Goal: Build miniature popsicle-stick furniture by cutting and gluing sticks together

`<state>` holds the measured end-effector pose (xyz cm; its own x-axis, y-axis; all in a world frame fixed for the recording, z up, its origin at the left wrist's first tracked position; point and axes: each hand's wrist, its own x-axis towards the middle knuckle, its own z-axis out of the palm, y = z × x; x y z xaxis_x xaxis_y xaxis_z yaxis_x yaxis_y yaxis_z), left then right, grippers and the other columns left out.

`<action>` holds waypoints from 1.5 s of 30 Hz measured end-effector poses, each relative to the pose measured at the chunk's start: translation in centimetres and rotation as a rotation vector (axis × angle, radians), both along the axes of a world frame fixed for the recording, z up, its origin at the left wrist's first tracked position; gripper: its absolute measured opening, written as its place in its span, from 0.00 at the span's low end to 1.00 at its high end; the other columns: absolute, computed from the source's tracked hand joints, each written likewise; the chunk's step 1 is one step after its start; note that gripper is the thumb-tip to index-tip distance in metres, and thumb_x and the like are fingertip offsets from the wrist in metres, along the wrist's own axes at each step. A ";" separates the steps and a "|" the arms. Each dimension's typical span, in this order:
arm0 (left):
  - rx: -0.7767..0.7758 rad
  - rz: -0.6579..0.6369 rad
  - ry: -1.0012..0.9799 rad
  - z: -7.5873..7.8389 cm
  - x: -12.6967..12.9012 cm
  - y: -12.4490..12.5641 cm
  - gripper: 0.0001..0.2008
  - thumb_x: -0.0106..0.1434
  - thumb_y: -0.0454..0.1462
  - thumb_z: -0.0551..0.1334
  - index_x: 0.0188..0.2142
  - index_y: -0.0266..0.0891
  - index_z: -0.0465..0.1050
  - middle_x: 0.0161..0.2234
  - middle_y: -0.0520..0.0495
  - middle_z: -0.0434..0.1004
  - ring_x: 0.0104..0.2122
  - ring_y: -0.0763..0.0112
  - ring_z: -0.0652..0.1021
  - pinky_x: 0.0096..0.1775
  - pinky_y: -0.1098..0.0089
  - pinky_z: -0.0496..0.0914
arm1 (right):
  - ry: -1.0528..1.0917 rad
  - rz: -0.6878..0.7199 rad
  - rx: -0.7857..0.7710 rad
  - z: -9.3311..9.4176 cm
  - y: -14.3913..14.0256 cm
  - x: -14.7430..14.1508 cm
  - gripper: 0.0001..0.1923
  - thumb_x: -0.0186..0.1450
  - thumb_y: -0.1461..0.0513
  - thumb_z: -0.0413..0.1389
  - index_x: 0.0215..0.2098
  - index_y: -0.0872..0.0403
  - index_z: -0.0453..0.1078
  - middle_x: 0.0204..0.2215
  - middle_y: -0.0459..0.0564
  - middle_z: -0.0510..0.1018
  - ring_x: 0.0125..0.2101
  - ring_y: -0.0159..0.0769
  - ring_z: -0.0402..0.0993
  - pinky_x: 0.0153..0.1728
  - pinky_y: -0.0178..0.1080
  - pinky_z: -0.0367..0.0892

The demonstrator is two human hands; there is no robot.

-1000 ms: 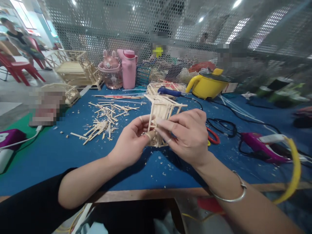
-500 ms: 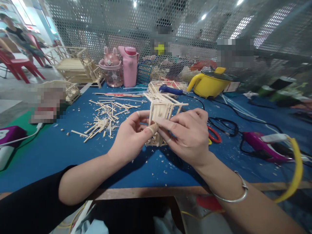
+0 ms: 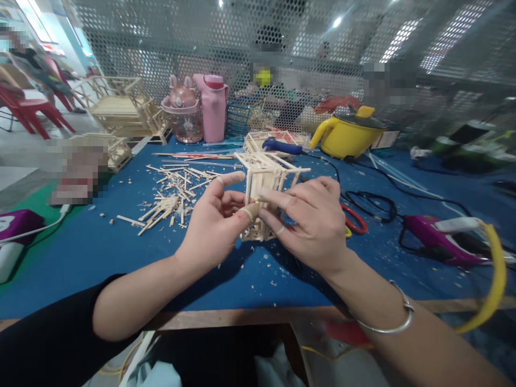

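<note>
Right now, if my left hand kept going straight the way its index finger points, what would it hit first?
Probably the small pale wooden stick frame: the left hand points its index finger up and rightward at the frame's top edge, though depth is unclear.

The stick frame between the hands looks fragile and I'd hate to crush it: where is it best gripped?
Probably by its lower corner posts, pinching from both sides as the left hand and right hand do now. The stick frame stands upright on the blue table; its thin top rails jut out unsupported and would likely snap.
</note>
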<state>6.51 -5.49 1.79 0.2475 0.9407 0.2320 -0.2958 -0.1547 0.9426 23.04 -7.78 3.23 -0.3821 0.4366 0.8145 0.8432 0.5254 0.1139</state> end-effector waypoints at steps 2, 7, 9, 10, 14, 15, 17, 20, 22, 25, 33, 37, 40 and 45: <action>0.006 -0.004 0.010 0.0 0.0 0.0 0.25 0.52 0.35 0.69 0.48 0.40 0.63 0.28 0.55 0.73 0.27 0.76 0.74 0.30 0.74 0.69 | 0.004 -0.012 -0.006 0.0 0.0 0.0 0.11 0.65 0.56 0.57 0.43 0.49 0.76 0.24 0.44 0.73 0.28 0.34 0.65 0.39 0.43 0.55; 0.019 -0.009 0.022 -0.1 -0.1 0.1 0.22 0.52 0.32 0.66 0.47 0.41 0.63 0.30 0.56 0.72 0.26 0.78 0.73 0.28 0.75 0.69 | -0.015 -0.024 -0.009 0.0 -0.2 -0.1 0.10 0.65 0.56 0.57 0.41 0.49 0.77 0.22 0.43 0.71 0.26 0.33 0.64 0.39 0.43 0.54; 0.008 -0.022 0.015 0.0 -0.1 0.1 0.22 0.52 0.31 0.65 0.46 0.40 0.64 0.31 0.55 0.72 0.26 0.78 0.73 0.28 0.75 0.69 | -0.020 -0.017 -0.003 0.0 -0.2 -0.1 0.10 0.64 0.56 0.58 0.41 0.49 0.77 0.22 0.43 0.71 0.26 0.33 0.63 0.39 0.43 0.54; 0.002 -0.031 0.007 0.0 -0.1 0.1 0.22 0.51 0.31 0.64 0.46 0.40 0.64 0.30 0.55 0.73 0.26 0.78 0.73 0.28 0.75 0.69 | -0.019 -0.011 0.001 0.0 -0.2 -0.1 0.10 0.64 0.56 0.58 0.41 0.50 0.77 0.22 0.44 0.72 0.26 0.33 0.63 0.38 0.43 0.54; -0.011 -0.063 -0.024 0.2 -0.2 0.0 0.21 0.51 0.31 0.65 0.46 0.39 0.64 0.27 0.57 0.72 0.25 0.78 0.73 0.28 0.75 0.68 | -0.009 0.009 0.003 -0.1 -0.3 0.0 0.11 0.64 0.57 0.59 0.42 0.50 0.77 0.23 0.44 0.73 0.27 0.33 0.63 0.39 0.43 0.55; -0.013 -0.065 -0.024 0.2 -0.2 0.0 0.21 0.51 0.31 0.65 0.46 0.39 0.65 0.26 0.57 0.72 0.24 0.78 0.72 0.28 0.75 0.68 | -0.006 0.014 0.004 -0.1 -0.2 0.0 0.10 0.64 0.57 0.59 0.42 0.49 0.77 0.23 0.43 0.72 0.27 0.33 0.63 0.39 0.43 0.54; -0.016 -0.062 -0.016 0.3 -0.2 0.0 0.21 0.51 0.30 0.65 0.46 0.38 0.65 0.26 0.57 0.72 0.24 0.78 0.72 0.27 0.75 0.67 | -0.001 0.027 0.008 -0.1 -0.2 0.0 0.08 0.65 0.58 0.58 0.40 0.47 0.77 0.22 0.42 0.71 0.26 0.32 0.62 0.39 0.42 0.54; -0.020 -0.062 -0.026 0.3 -0.3 0.0 0.21 0.51 0.30 0.65 0.45 0.38 0.65 0.26 0.57 0.73 0.24 0.78 0.72 0.28 0.75 0.67 | -0.002 0.051 0.012 -0.2 -0.2 0.1 0.07 0.65 0.59 0.58 0.39 0.45 0.78 0.21 0.41 0.70 0.25 0.30 0.60 0.38 0.42 0.52; -0.029 -0.077 -0.050 0.2 -0.3 0.0 0.21 0.51 0.29 0.64 0.45 0.38 0.65 0.26 0.56 0.73 0.25 0.78 0.73 0.29 0.75 0.67 | -0.011 0.058 0.010 -0.2 -0.3 0.1 0.07 0.65 0.60 0.58 0.39 0.45 0.78 0.21 0.41 0.70 0.25 0.30 0.59 0.38 0.42 0.52; -0.034 -0.107 -0.081 0.1 -0.4 0.0 0.21 0.51 0.29 0.64 0.46 0.37 0.66 0.28 0.56 0.74 0.27 0.79 0.74 0.31 0.76 0.68 | -0.016 0.048 0.008 -0.2 -0.3 0.2 0.06 0.64 0.60 0.59 0.39 0.46 0.78 0.22 0.42 0.71 0.25 0.30 0.60 0.39 0.42 0.53; 0.012 -0.086 -0.038 -0.1 -0.2 0.2 0.19 0.54 0.31 0.66 0.45 0.38 0.65 0.27 0.56 0.74 0.26 0.79 0.73 0.30 0.77 0.68 | -0.010 0.061 0.043 -0.3 -0.2 0.1 0.04 0.64 0.59 0.59 0.35 0.49 0.77 0.22 0.42 0.72 0.26 0.31 0.62 0.39 0.43 0.55; 0.059 -0.099 -0.021 -0.3 -0.2 0.3 0.18 0.56 0.32 0.67 0.45 0.39 0.65 0.28 0.56 0.73 0.27 0.80 0.74 0.31 0.77 0.69 | -0.014 0.060 0.057 -0.3 -0.2 0.0 0.04 0.64 0.60 0.60 0.36 0.51 0.76 0.22 0.42 0.72 0.26 0.32 0.63 0.39 0.43 0.56; 0.087 -0.116 0.005 -0.4 -0.4 0.5 0.19 0.55 0.33 0.68 0.45 0.40 0.66 0.28 0.57 0.73 0.27 0.80 0.74 0.32 0.78 0.69 | -0.012 0.057 0.050 -0.3 -0.3 0.0 0.06 0.64 0.60 0.59 0.39 0.52 0.75 0.23 0.43 0.73 0.27 0.32 0.64 0.39 0.43 0.57; 0.101 -0.130 0.042 -0.4 -0.8 0.7 0.21 0.54 0.33 0.69 0.46 0.39 0.65 0.29 0.56 0.72 0.29 0.79 0.74 0.32 0.77 0.70 | -0.029 0.050 0.043 -0.3 -0.3 0.0 0.11 0.64 0.58 0.59 0.43 0.54 0.75 0.23 0.43 0.73 0.27 0.33 0.65 0.38 0.43 0.56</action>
<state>5.70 -4.76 1.36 0.3774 0.8725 0.3104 -0.2803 -0.2118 0.9363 23.07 -8.10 2.88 -0.4262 0.3813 0.8204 0.8123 0.5605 0.1615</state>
